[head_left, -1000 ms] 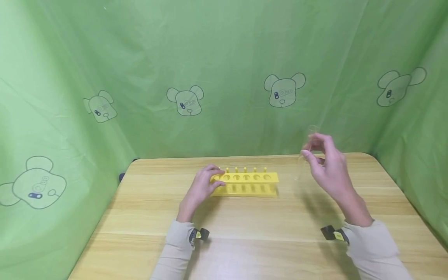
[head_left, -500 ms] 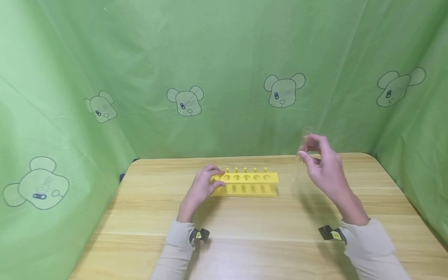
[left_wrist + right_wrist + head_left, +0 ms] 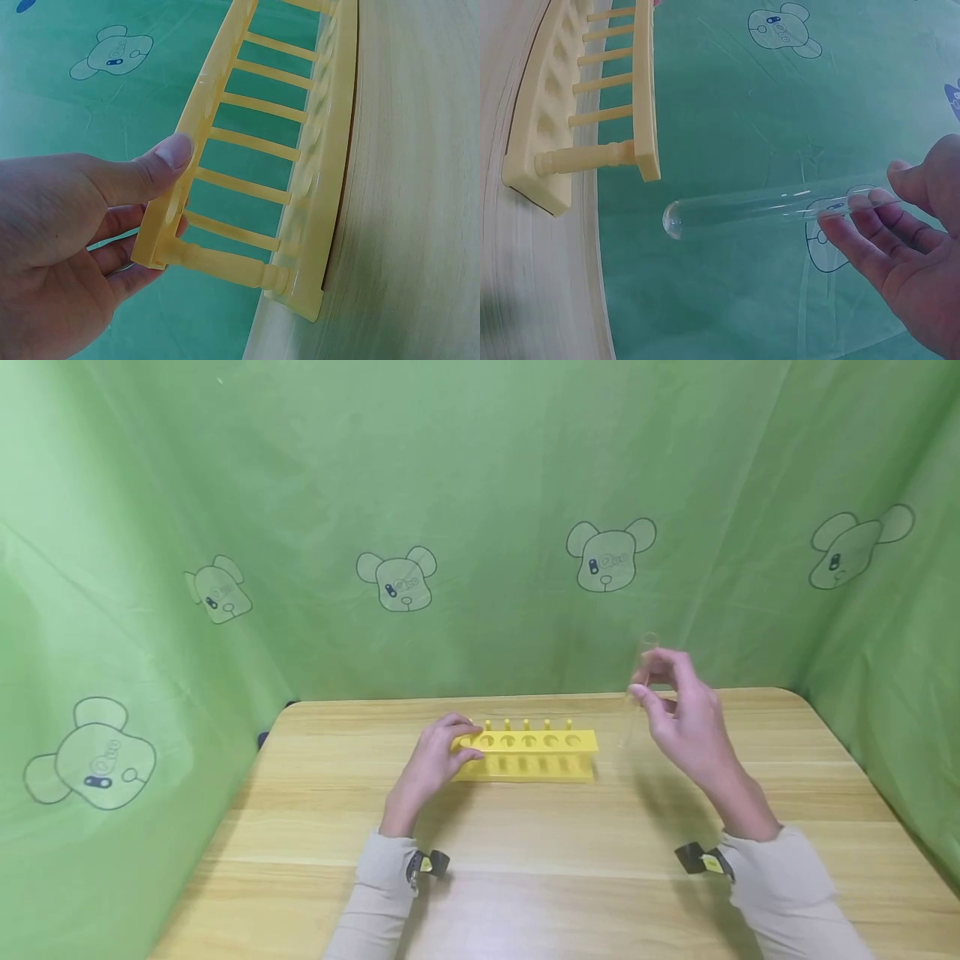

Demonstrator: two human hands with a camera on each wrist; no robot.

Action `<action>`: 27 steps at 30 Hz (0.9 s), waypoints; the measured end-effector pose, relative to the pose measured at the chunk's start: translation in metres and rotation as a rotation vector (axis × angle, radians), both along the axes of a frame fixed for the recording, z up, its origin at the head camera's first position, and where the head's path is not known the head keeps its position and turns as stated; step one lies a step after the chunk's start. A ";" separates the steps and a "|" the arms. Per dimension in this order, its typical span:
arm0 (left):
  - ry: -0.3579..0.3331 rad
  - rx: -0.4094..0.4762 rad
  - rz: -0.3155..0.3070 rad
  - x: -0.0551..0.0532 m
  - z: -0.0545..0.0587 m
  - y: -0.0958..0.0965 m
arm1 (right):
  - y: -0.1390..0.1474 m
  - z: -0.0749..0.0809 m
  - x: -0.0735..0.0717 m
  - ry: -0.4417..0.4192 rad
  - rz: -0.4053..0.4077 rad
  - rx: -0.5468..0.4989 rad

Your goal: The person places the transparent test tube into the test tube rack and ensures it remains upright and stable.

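Observation:
A yellow test tube rack (image 3: pixel 528 743) stands on the wooden table, with a row of round holes in its top bar and a row of pegs behind. My left hand (image 3: pixel 435 756) grips the left end of that top bar, thumb on the near side, as the left wrist view also shows. To the right of the rack, my right hand (image 3: pixel 690 718) pinches a clear glass test tube (image 3: pixel 742 210) near its upper end. The tube is held above the table, slightly tilted, its rounded bottom pointing down and toward the rack's right end.
The wooden table (image 3: pixel 525 885) reaches back to a green curtain (image 3: pixel 495 460) printed with bear heads, which also closes in both sides. A dark wrist camera (image 3: pixel 690 858) sits on the right sleeve, and another (image 3: pixel 438 862) on the left.
My right hand has moved a little to the left with the test tube, closer to the rack. The left hand and the rack have stayed in place.

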State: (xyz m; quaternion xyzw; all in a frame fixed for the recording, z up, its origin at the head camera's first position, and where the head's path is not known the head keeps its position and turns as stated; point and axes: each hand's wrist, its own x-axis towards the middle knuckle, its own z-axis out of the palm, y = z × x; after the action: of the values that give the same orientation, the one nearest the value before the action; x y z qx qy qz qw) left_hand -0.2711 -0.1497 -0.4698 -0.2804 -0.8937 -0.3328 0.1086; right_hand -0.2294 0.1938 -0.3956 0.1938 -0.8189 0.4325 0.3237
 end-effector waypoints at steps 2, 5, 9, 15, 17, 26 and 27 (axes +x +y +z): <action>0.005 0.007 -0.003 0.001 -0.001 0.000 | 0.000 -0.001 -0.001 0.002 0.007 -0.009; 0.004 0.015 -0.004 0.002 -0.001 0.001 | -0.002 -0.001 -0.001 0.006 0.016 -0.014; 0.010 0.011 -0.001 0.003 -0.001 0.002 | -0.004 0.000 -0.001 0.010 0.026 -0.011; 0.016 0.009 0.002 0.005 -0.002 0.003 | -0.007 0.001 0.000 0.030 0.041 -0.014; 0.012 0.014 0.000 0.006 -0.002 0.003 | -0.007 0.001 0.000 0.036 0.043 -0.014; 0.019 0.000 0.004 0.007 -0.003 0.003 | -0.011 0.000 0.001 0.035 0.048 -0.018; 0.021 -0.001 0.004 0.007 -0.003 0.003 | -0.012 0.000 0.001 0.032 0.047 -0.017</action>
State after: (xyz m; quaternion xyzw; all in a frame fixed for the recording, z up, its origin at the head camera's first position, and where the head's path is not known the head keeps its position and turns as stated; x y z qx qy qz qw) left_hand -0.2637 -0.1463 -0.4726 -0.2823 -0.8932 -0.3294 0.1184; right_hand -0.2283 0.1820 -0.3956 0.2170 -0.8053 0.4436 0.3281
